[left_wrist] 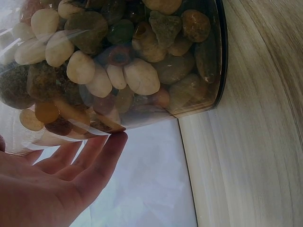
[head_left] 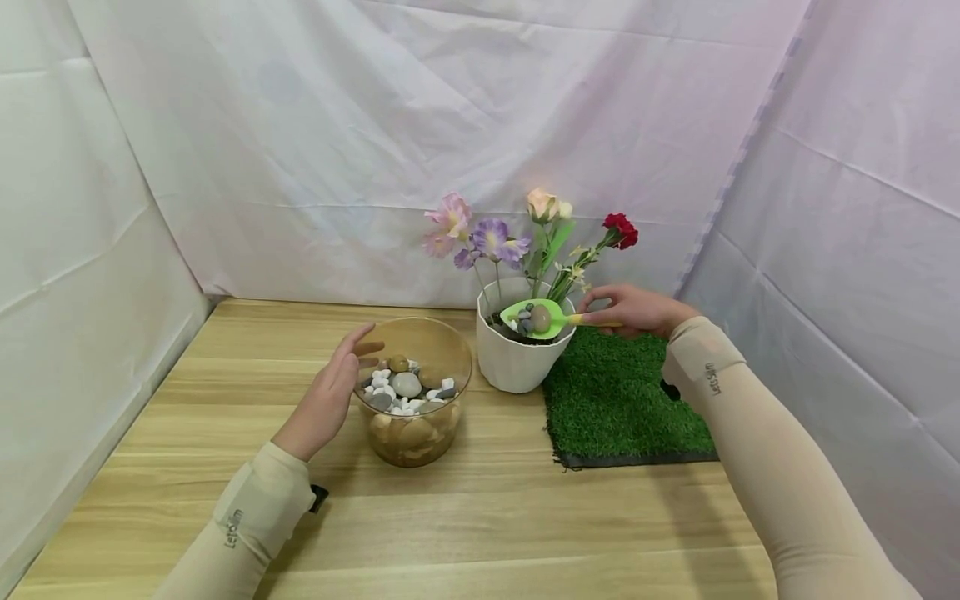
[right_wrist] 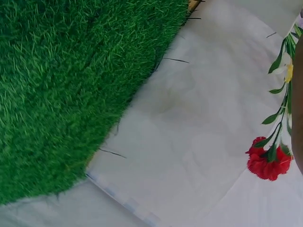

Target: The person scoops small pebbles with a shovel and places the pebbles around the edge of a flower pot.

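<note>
My right hand (head_left: 626, 310) grips the yellow handle of a small green garden trowel (head_left: 558, 319) above a white flower pot (head_left: 513, 362). Several pebbles (head_left: 538, 317) lie in the trowel's scoop, one of them larger and brown. Dark soil shows in the pot, where artificial flowers (head_left: 491, 240) stand in pink, purple, peach and red. With fingers extended, my left hand (head_left: 330, 392) rests against the side of an amber clear bowl (head_left: 412, 446). White, grey and brown stones (left_wrist: 142, 76) fill its lower part. In the right wrist view the trowel is out of sight.
A square of green artificial turf (head_left: 630, 400) lies right of the pot, partly under my right arm. The wooden table (head_left: 480, 525) ends at white cloth walls (head_left: 337, 150) at the back and sides. A red flower (head_left: 621, 231) leans out near my right hand.
</note>
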The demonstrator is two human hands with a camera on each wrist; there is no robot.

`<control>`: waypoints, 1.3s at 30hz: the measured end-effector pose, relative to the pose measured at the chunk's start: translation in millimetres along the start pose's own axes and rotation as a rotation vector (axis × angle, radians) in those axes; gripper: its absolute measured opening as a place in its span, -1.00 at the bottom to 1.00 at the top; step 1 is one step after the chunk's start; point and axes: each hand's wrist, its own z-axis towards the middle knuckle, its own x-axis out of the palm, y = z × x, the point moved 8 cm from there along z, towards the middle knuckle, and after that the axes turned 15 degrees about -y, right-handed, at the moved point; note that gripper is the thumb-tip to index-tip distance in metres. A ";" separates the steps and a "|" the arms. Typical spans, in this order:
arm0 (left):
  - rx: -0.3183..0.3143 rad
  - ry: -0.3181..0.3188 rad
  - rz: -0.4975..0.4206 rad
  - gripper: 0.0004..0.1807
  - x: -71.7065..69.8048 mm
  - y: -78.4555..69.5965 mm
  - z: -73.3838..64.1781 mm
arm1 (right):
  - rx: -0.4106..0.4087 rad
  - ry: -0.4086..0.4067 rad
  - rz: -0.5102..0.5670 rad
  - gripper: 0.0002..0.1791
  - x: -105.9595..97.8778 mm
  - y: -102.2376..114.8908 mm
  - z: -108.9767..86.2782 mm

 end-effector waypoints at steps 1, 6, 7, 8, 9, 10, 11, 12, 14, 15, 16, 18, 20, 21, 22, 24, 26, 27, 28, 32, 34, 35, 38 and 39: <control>0.000 -0.001 0.000 -0.40 0.0 0.2 0.1 | -0.003 -0.003 -0.012 -0.63 0.9 1.6 0.7; -0.003 0.000 -0.007 -0.40 0.9 0.8 0.1 | -0.039 -0.031 -0.061 -0.66 1.0 13.0 0.3; -0.004 -0.001 -0.008 -0.40 1.0 0.9 0.2 | -0.047 -0.047 -0.064 -0.66 -0.9 15.3 -0.5; -0.004 0.000 -0.008 -0.40 1.2 1.1 0.3 | -0.055 -0.065 -0.068 -0.66 -3.4 17.6 -1.3; -0.003 0.000 -0.008 -0.40 1.3 1.0 0.4 | -0.065 -0.085 -0.069 -0.66 -6.0 20.3 -2.6; -0.003 0.000 -0.007 -0.40 1.5 1.2 0.6 | -0.066 -0.105 -0.060 -0.66 -8.9 23.0 -4.0; -0.003 0.000 -0.004 -0.40 1.6 1.3 0.8 | -0.079 -0.124 -0.053 -0.66 -11.8 26.0 -4.9; -0.002 0.001 -0.003 -0.40 1.8 1.4 0.9 | -0.089 -0.143 -0.048 -0.66 -14.7 29.3 -5.8; -0.001 0.002 -0.002 -0.40 2.1 1.8 1.2 | -0.114 -0.169 -0.039 -0.66 -19.3 37.0 -7.7; -0.001 0.002 -0.004 -0.40 2.3 1.9 1.4 | -0.127 -0.179 -0.032 -0.66 -20.9 41.9 -8.9; -0.002 0.004 -0.003 -0.40 2.5 2.1 1.5 | -0.140 -0.188 -0.027 -0.67 -22.1 47.5 -10.0; -0.001 0.006 -0.004 -0.40 2.8 2.0 1.7 | -0.165 -0.200 -0.032 -0.68 -23.1 60.3 -12.4; -0.001 0.006 -0.003 -0.40 3.0 2.0 1.9 | -0.193 -0.204 -0.047 -0.70 -21.6 77.5 -16.3; -0.001 0.006 -0.002 -0.40 2.9 2.0 2.0 | -0.213 -0.203 -0.066 -0.71 -20.0 87.8 -18.2; 0.000 0.007 -0.003 -0.40 3.0 1.8 2.0 | -0.235 -0.200 -0.086 -0.71 -17.7 99.6 -20.3; -0.001 0.007 -0.005 -0.40 2.9 1.6 2.1 | -0.285 -0.184 -0.136 -0.74 -10.5 124.5 -24.2; -0.002 0.009 -0.004 -0.40 2.6 1.5 1.8 | -0.348 -0.155 -0.187 -0.76 0.8 151.4 -27.9; -0.003 0.010 -0.001 -0.40 2.3 1.6 1.5 | -0.380 -0.139 -0.218 -0.78 7.8 164.0 -29.4; -0.005 0.010 0.003 -0.40 2.0 1.9 1.3 | -0.412 -0.121 -0.250 -0.80 16.0 176.4 -31.2; -0.011 0.009 0.016 -0.40 0.3 2.5 -0.1 | -0.548 -0.054 -0.429 -0.87 58.7 219.4 -35.3; -0.011 0.007 0.015 -0.40 -0.8 2.4 -0.2 | -0.597 -0.058 -0.574 -0.86 82.2 236.1 -33.9; -0.010 0.005 0.013 -0.40 -1.3 2.7 0.0 | -0.613 -0.066 -0.660 -0.87 93.6 242.7 -32.5; -0.005 0.003 0.006 -0.40 -1.3 3.5 1.2 | -0.644 -0.122 -0.945 -0.90 123.7 258.2 -26.4; -0.004 0.002 0.004 -0.40 -1.2 3.6 1.4 | -0.643 -0.138 -1.034 -0.86 132.6 262.5 -25.4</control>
